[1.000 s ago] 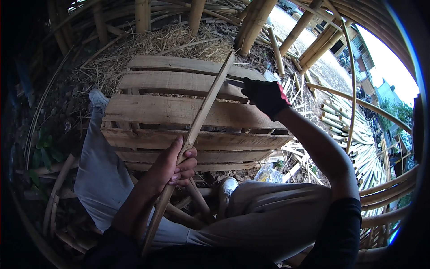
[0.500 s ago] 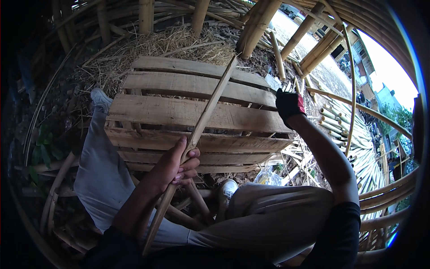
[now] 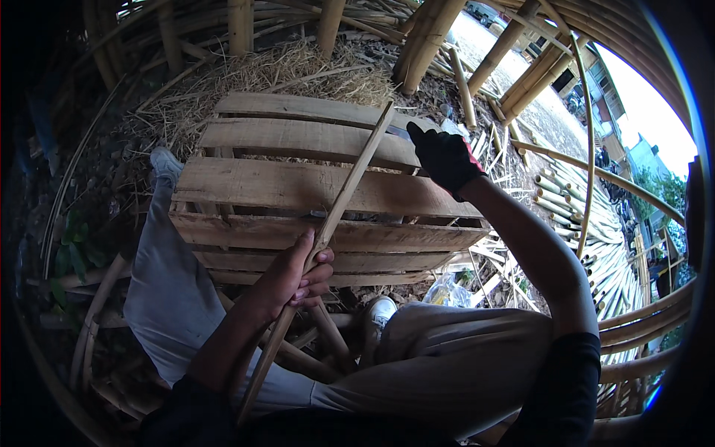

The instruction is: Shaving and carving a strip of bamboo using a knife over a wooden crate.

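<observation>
My bare left hand (image 3: 294, 277) is wrapped around a long, split bamboo strip (image 3: 356, 167). The strip slants from beside my lap up across a slatted wooden bench top (image 3: 261, 181), its far end near the back slats. My right hand (image 3: 449, 160), in a black glove with red on it, is closed above the right part of the slats. It is to the right of the strip's far end and apart from it. A greyish sliver shows by its fingers, but what it grips, if anything, I cannot make out.
Dry bamboo shavings (image 3: 298, 67) are heaped behind the slats. Thick upright bamboo posts (image 3: 426, 46) stand at the back. Many cut bamboo poles (image 3: 596, 223) are stacked on the right. A clear plastic bag (image 3: 447, 290) lies near my shoe (image 3: 383, 310).
My right hand has moved left from the bench's right edge to over the slats, closer to the strip. My left hand and the strip have hardly moved.
</observation>
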Available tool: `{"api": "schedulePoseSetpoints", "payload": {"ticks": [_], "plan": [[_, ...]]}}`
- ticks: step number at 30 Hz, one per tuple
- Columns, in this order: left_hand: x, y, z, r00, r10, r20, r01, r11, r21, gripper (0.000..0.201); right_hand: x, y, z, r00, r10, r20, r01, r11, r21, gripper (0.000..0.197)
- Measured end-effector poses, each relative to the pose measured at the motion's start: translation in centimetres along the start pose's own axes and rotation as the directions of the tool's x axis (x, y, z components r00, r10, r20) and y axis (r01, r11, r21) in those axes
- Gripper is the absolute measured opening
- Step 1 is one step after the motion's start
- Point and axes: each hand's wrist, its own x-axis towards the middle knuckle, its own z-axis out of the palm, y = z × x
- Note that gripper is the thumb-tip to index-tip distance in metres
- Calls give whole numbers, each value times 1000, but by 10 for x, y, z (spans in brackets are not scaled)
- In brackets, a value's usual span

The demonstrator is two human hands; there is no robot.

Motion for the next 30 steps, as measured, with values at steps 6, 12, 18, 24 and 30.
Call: {"api": "schedulePoseSetpoints", "payload": {"ticks": [6, 12, 18, 24, 30], "plan": [[-1, 0, -1, 1000, 4, 3, -4, 1000, -8, 48, -4, 18, -2, 995, 46, 90, -31, 986, -166, 39], [-3, 2, -1, 1000, 10, 25, -10, 1000, -17, 47, -17, 8, -7, 955, 233, 183, -240, 971, 14, 38], [-3, 0, -1, 1000, 5, 16, -5, 1000, -11, 47, -24, -22, -28, 888, 420, 187, -455, 863, 221, 36], [-1, 0, 1, 1000, 14, -6, -14, 1000, 9, 48, -27, -42, -38, 918, 394, -41, -360, 874, 327, 35], [-2, -3, 2, 998, 42, -54, -38, 997, 63, 51, -20, -81, -77, 759, 171, 629, -652, 202, 731, 44]]}}
